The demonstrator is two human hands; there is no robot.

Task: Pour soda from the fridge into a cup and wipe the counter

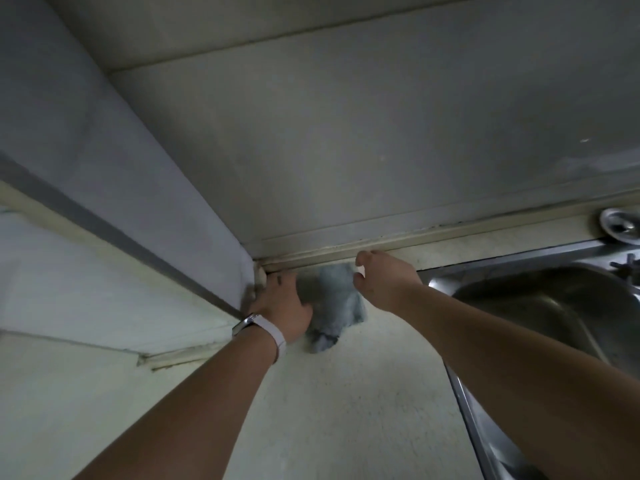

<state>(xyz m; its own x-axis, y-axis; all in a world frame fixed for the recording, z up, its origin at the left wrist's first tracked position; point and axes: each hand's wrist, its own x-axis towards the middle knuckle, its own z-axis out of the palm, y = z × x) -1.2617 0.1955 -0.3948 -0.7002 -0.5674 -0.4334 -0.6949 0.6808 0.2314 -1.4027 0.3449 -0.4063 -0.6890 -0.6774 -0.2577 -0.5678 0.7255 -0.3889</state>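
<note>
The crumpled grey-blue cloth (332, 303), soft and floppy, is gripped by the left hand (284, 306) at the desk's back corner, best bunched up mid-cloth, while the right hand (384, 282) is kept loose, nothing held.

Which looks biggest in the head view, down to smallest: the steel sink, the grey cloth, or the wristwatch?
1. Steel sink, though the frame cuts it off.
2. Grey cloth, crumpled on the counter, partly under the left hand.
3. Wristwatch, clearly smallest.

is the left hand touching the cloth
Touching. The head view shows the left hand lying on the left side of the cloth on the counter, with no gap between them.
</note>
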